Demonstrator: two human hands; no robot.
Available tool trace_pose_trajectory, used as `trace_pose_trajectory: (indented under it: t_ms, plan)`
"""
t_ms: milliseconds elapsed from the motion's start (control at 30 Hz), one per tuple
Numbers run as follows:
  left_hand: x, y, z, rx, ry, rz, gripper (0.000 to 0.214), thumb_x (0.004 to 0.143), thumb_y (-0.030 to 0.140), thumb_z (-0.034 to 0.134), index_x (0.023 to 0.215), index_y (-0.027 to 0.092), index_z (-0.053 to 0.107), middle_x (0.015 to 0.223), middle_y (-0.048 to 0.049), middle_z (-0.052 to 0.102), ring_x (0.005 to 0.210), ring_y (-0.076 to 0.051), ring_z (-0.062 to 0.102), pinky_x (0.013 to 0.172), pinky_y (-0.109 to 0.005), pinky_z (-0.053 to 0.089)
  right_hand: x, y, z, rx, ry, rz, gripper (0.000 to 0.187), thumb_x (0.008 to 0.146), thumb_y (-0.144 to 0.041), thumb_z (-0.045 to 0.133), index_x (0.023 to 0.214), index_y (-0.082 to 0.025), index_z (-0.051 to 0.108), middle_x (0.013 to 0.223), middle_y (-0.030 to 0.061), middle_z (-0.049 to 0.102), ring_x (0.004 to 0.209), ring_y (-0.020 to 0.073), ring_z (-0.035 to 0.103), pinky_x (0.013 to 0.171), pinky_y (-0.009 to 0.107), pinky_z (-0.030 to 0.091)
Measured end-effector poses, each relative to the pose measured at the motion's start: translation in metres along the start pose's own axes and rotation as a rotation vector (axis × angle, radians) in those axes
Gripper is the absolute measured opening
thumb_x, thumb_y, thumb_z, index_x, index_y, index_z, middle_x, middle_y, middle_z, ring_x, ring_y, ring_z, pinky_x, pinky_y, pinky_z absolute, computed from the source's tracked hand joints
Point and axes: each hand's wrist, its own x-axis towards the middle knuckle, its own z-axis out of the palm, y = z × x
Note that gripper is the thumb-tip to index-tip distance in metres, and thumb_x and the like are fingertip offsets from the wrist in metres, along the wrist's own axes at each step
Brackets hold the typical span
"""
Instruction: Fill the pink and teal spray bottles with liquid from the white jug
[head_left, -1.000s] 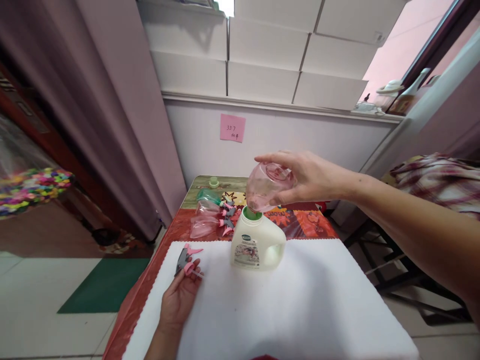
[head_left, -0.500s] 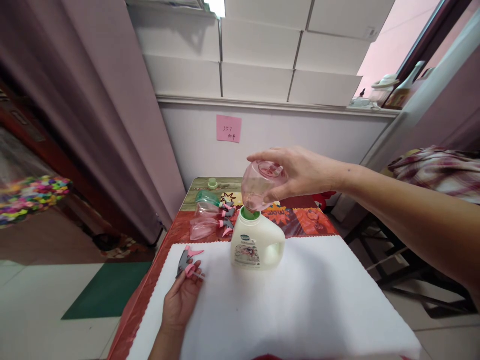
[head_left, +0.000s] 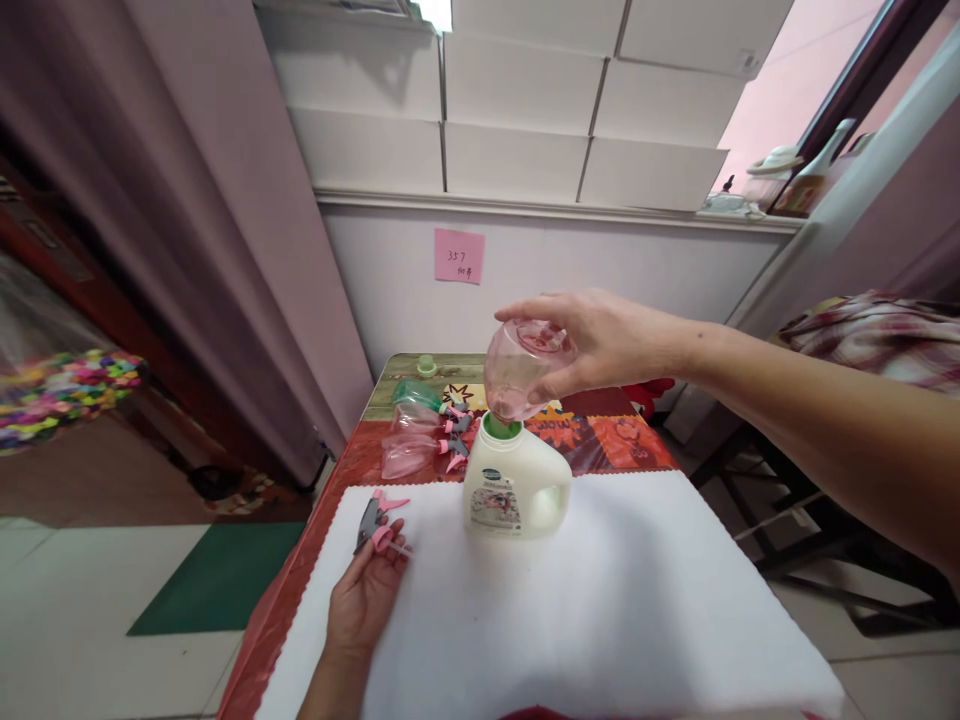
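L hand (head_left: 365, 597) low, palm up, thumb & fingers in loose grip, wrist near str8. R hand (head_left: 604, 345) higher, thumb/fingers spread wide, gripping; R forearm (head_left: 810, 410) in from R side.

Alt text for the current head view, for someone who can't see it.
The right hand holds a clear pink bottle upside down at the mouth of a cream jug, while the left hand holds a pink-and-gray spray head. Three spray bottles lie farther back, to the left.
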Motion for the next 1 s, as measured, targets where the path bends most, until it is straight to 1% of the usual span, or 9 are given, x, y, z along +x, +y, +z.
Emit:
trace_pose_trajectory:
  t_ms: [167, 300, 400, 533, 667, 800, 900, 1000]
  plan:
    - [0.001, 0.000, -0.002, -0.002, -0.005, 0.005, 0.033, 0.096, 0.015, 0.047, 0.111, 0.017, 0.076, 0.111, -0.0153, 0.078, 0.089, -0.022, 0.075, 0.083, -0.037, 0.062, 0.000, -0.004, -0.002, 0.010, -0.024, 0.030, 0.084, 0.070, -0.045, 0.085, 0.146, -0.024, 0.055, 0.137, 0.0096, 0.067, 0.120, 0.0317, 0.065, 0.101, 0.042, 0.051]
    - [0.002, 0.000, -0.003, 0.002, -0.034, 0.003, 0.033, 0.096, 0.015, 0.048, 0.115, 0.020, 0.075, 0.111, -0.0137, 0.078, 0.090, -0.021, 0.075, 0.084, -0.037, 0.062, 0.000, -0.005, -0.003, 0.015, -0.024, 0.039, 0.085, 0.070, -0.044, 0.086, 0.146, -0.023, 0.055, 0.136, 0.0100, 0.068, 0.120, 0.0317, 0.065, 0.100, 0.042, 0.051]
    - [0.002, 0.000, -0.003, 0.010, -0.033, 0.002, 0.035, 0.096, 0.015, 0.048, 0.117, 0.021, 0.075, 0.111, -0.0131, 0.078, 0.090, -0.020, 0.075, 0.084, -0.036, 0.062, 0.000, -0.004, -0.002, 0.027, -0.015, 0.039, 0.085, 0.069, -0.045, 0.086, 0.146, -0.023, 0.056, 0.135, 0.0098, 0.068, 0.119, 0.0319, 0.065, 0.100, 0.042, 0.051]
    - [0.003, 0.001, -0.005, 0.006, -0.029, -0.009, 0.033, 0.096, 0.016, 0.048, 0.113, 0.020, 0.076, 0.112, -0.0136, 0.078, 0.092, -0.021, 0.076, 0.085, -0.037, 0.062, -0.001, -0.002, -0.001, 0.034, -0.003, 0.025, 0.084, 0.069, -0.045, 0.087, 0.145, -0.024, 0.057, 0.134, 0.0091, 0.068, 0.119, 0.0315, 0.065, 0.100, 0.043, 0.052]
    - [0.003, 0.001, -0.005, -0.005, -0.048, -0.022, 0.033, 0.096, 0.015, 0.047, 0.111, 0.020, 0.076, 0.113, -0.0141, 0.078, 0.092, -0.021, 0.076, 0.086, -0.038, 0.062, -0.003, 0.000, -0.001, 0.034, 0.003, 0.044, 0.085, 0.069, -0.045, 0.087, 0.145, -0.024, 0.057, 0.135, 0.0091, 0.068, 0.119, 0.0317, 0.066, 0.100, 0.043, 0.052]
    - [0.002, 0.001, -0.002, 0.000, -0.027, -0.009, 0.033, 0.097, 0.014, 0.046, 0.108, 0.018, 0.077, 0.112, -0.0152, 0.078, 0.092, -0.021, 0.076, 0.084, -0.037, 0.062, -0.006, 0.001, -0.002, 0.061, 0.013, 0.059, 0.085, 0.068, -0.048, 0.087, 0.145, -0.026, 0.057, 0.134, 0.0085, 0.069, 0.118, 0.0323, 0.066, 0.102, 0.045, 0.052]
    - [0.001, 0.001, -0.001, 0.008, -0.017, -0.004, 0.034, 0.097, 0.014, 0.046, 0.111, 0.019, 0.076, 0.111, -0.0146, 0.078, 0.093, -0.021, 0.076, 0.086, -0.037, 0.062, -0.012, 0.006, 0.000, 0.098, 0.036, 0.079, 0.085, 0.067, -0.049, 0.088, 0.144, -0.026, 0.059, 0.133, 0.0084, 0.069, 0.118, 0.0329, 0.066, 0.102, 0.047, 0.052]
    - [0.000, 0.001, 0.001, 0.006, -0.009, -0.007, 0.036, 0.097, 0.016, 0.046, 0.117, 0.022, 0.075, 0.110, -0.0138, 0.078, 0.092, -0.021, 0.076, 0.086, -0.037, 0.062, -0.023, 0.018, 0.008, 0.187, 0.065, 0.120, 0.083, 0.068, -0.049, 0.087, 0.143, -0.028, 0.059, 0.133, 0.0077, 0.069, 0.115, 0.0316, 0.068, 0.100, 0.047, 0.055]
